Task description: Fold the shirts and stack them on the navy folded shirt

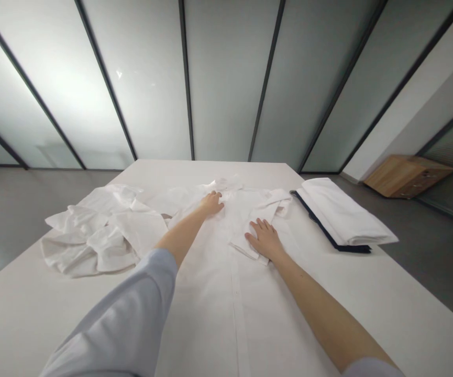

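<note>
A white button-front shirt (210,298) lies spread on the white table (10,309), its placket running toward me. My left hand (212,203) rests near the collar (226,183) at the far end, fingers apart and slightly bent. Lower and to the right, my right hand (265,240) lies flat with spread fingers on a sleeve (255,207) that is folded in over the shirt front. The cuff end (245,250) of that sleeve shows just left of my right hand. Neither hand visibly grips the fabric.
Crumpled white garments (104,235) are heaped at the table's left edge. On the right, folded white cloth (344,212) sits on a dark flat item (324,230), overhanging the edge. Beyond stand frosted glass panels (226,78) and a wooden cabinet (402,175).
</note>
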`<action>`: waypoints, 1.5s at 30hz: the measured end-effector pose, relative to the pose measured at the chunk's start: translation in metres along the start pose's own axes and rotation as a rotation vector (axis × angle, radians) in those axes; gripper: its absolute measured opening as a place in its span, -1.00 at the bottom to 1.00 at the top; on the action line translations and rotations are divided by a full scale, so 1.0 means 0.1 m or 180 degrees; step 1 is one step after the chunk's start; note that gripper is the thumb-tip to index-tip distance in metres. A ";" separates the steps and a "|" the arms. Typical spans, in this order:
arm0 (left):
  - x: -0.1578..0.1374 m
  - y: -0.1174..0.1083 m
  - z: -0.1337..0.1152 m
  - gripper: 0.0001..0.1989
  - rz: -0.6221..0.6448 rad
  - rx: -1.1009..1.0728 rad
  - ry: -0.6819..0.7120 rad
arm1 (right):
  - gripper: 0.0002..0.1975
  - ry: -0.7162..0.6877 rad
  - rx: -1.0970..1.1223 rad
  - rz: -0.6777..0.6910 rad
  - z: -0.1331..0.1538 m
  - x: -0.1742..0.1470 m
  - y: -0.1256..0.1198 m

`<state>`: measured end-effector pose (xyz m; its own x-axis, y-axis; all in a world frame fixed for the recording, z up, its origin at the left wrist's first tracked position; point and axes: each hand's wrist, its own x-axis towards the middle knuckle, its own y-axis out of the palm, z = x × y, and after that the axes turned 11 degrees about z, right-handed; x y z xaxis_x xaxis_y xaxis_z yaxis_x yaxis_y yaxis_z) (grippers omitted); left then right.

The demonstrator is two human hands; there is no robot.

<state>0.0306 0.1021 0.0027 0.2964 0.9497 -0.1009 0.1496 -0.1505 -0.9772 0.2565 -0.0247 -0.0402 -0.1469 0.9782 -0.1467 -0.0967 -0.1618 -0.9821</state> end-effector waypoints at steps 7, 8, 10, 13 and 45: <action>0.50 0.06 0.12 -0.41 -0.0115 0.0036 -0.0158 | -0.44 0.0001 0.0096 -0.0049 0.01 0.00 0.01; 0.54 0.08 0.12 -0.35 0.0063 0.0048 -0.0241 | -0.44 0.0013 0.0100 -0.0055 0.02 0.00 0.01; 0.59 0.12 0.12 -0.26 0.0456 0.0044 -0.0446 | -0.45 0.0042 0.0104 -0.0056 0.02 0.01 0.01; 0.60 0.16 0.09 -0.25 0.0558 0.0049 -0.0589 | -0.44 0.0053 0.0091 -0.0014 0.02 0.01 0.00; -1.13 0.46 0.15 -0.30 0.0100 0.0078 -0.0776 | -0.88 0.0313 0.4638 -0.2051 -0.26 0.48 -0.52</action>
<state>-0.0097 -0.0079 -0.0338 0.0638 0.9833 -0.1703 0.1200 -0.1770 -0.9769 0.2801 0.0339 0.0008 0.3442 0.9241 0.1661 -0.9389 0.3392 0.0586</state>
